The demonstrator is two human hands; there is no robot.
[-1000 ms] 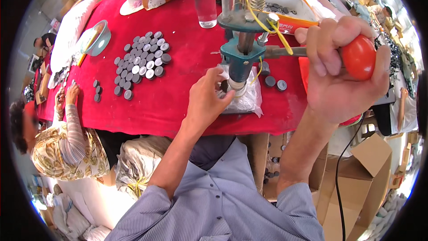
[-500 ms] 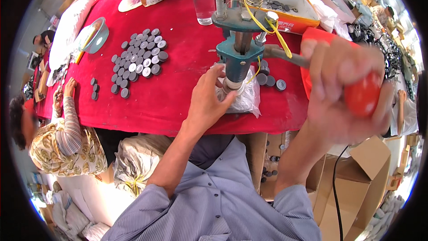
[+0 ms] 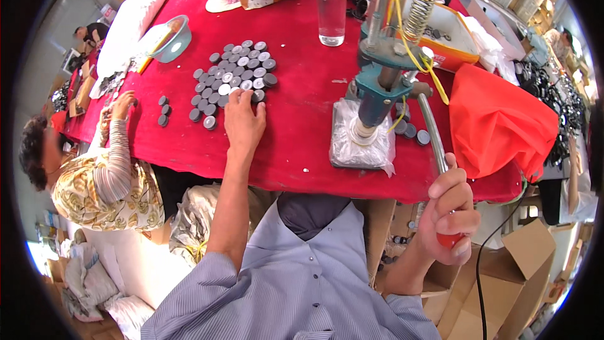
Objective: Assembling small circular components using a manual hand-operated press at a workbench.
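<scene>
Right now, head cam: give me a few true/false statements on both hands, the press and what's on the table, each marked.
1. The right hand grips the red knob of the press lever, pulled down below the table edge. True.
2. The left hand rests at the press base. False: its fingers touch the cluster of grey discs on the red tablecloth.
3. A clear bottle stands upright behind the press. True.
4. The orange bag lies left of the discs. False: it is right of the press.
5. The left hand holds a disc in the air. False: it lies on the table.
</scene>
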